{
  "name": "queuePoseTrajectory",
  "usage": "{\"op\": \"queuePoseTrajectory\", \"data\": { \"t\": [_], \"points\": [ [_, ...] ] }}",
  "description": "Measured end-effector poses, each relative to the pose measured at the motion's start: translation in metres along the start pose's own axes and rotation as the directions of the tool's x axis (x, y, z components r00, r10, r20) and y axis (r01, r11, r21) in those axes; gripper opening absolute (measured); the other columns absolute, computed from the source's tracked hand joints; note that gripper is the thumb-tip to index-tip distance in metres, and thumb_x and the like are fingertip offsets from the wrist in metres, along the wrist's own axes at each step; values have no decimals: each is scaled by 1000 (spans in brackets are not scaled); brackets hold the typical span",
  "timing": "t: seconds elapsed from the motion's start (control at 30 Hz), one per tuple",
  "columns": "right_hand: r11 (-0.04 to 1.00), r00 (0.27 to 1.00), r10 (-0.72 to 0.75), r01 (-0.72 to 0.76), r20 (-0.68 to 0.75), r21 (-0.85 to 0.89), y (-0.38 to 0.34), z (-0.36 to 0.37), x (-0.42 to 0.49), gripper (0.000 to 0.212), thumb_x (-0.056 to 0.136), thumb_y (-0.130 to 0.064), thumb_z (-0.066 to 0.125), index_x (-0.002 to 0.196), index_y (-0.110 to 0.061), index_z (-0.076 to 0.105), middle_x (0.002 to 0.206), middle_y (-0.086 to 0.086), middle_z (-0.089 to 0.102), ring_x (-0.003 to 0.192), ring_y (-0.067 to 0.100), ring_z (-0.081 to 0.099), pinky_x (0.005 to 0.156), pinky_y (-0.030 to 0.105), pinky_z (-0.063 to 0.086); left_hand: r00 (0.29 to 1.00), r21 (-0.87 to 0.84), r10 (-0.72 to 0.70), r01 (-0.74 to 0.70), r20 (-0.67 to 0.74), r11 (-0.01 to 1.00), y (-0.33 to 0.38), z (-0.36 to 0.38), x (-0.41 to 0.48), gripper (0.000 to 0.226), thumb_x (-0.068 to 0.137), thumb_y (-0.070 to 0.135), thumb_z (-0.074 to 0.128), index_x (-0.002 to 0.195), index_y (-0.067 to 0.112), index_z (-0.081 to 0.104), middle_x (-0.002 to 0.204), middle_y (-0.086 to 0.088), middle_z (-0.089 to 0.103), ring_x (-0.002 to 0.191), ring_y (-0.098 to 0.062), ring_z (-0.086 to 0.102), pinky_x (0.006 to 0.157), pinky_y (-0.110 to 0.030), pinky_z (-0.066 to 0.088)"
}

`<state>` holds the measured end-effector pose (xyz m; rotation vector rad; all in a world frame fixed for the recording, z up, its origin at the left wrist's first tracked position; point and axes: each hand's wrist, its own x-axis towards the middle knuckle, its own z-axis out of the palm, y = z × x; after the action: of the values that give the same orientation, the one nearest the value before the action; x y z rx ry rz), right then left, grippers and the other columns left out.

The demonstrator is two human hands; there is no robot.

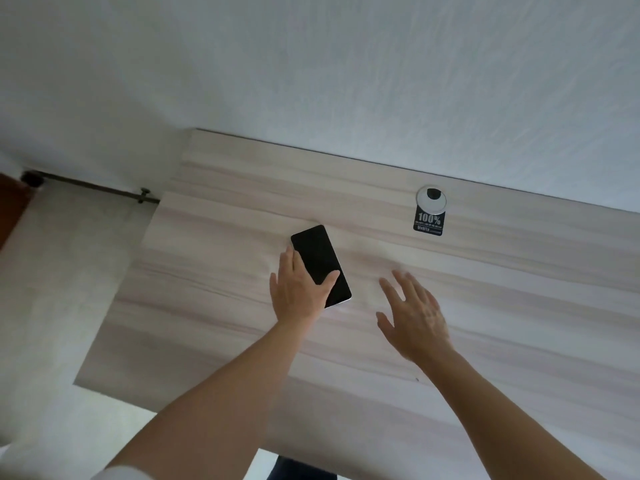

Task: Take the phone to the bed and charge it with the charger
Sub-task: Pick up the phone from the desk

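A black phone point(320, 261) lies screen up on a pale wood-grain desk point(207, 271), near its middle. My left hand point(299, 292) rests on the phone's near left part, thumb across the screen and fingers along its left edge; whether it is lifted off the desk I cannot tell. My right hand point(414, 315) hovers open to the right of the phone, fingers spread, holding nothing. No charger or bed is in view.
A round white cable grommet point(431, 199) with a black sticker point(428, 223) below it sits at the desk's back right. A white wall runs behind the desk. Pale floor and a dark rod point(90, 185) lie to the left.
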<state>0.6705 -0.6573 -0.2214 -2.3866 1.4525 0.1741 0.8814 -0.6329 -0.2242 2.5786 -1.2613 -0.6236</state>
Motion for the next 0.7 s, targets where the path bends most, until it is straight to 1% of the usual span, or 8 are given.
{"op": "queuePoseTrajectory", "data": {
  "t": [0.1,0.2,0.3,0.37,0.47,0.57,0.67,0.7],
  "points": [
    [1000,1000,12,-13,-12,-15,9,10,3,67,89,-48,57,147,-22,35,158,9,31,148,28,25,115,49,33,1000,-18,9,-9,-10,1000,7,9,5,101,83,66,62,154,3,26,165,-5,22,149,-21,27,118,-47,30],
    [999,999,29,-30,-23,-30,18,18,5,69,91,-57,48,149,-22,32,159,7,29,149,26,22,117,48,30,999,-6,30,-30,-14,1000,13,15,9,101,81,64,66,154,7,27,163,-8,28,149,-25,26,117,-44,30],
    [999,999,37,-38,-20,-38,21,23,4,72,92,-63,34,151,-22,28,161,7,24,150,26,18,119,49,27,999,-20,16,-17,-51,1000,21,16,9,94,76,58,75,150,13,38,154,-5,42,138,-29,38,101,-45,42],
    [998,999,42,-42,-13,-42,20,26,3,74,92,-64,28,152,-22,24,163,7,19,151,25,12,120,50,23,999,-68,-4,0,-54,998,27,15,10,91,74,51,79,149,15,40,150,-4,47,130,-30,42,95,-43,45],
    [998,999,48,-48,0,-46,19,29,2,75,93,-64,25,153,-21,21,164,8,15,152,25,8,121,51,20,998,-143,-56,50,-36,988,33,13,13,95,70,43,86,148,13,39,142,-7,50,122,-32,44,93,-42,43],
    [998,999,53,-53,-1,-44,19,31,2,74,92,-63,24,153,-21,21,164,8,15,152,25,8,121,51,19,992,-201,-122,123,18,972,37,13,19,99,62,39,91,145,15,42,131,-12,50,121,-33,43,93,-43,43],
    [998,999,54,-54,-6,-34,20,33,2,74,92,-63,23,153,-22,21,164,7,15,152,24,7,121,51,19,989,-245,-131,143,64,959,40,15,24,92,55,36,94,134,16,50,121,-10,56,116,-30,47,92,-34,41],
    [998,998,55,-55,-8,-29,20,33,2,74,92,-63,23,153,-22,22,164,7,15,152,24,8,121,51,19,988,-282,-134,150,73,948,41,16,25,87,55,35,95,128,16,53,118,-7,59,114,-29,51,91,-34,43]
  ]
}}
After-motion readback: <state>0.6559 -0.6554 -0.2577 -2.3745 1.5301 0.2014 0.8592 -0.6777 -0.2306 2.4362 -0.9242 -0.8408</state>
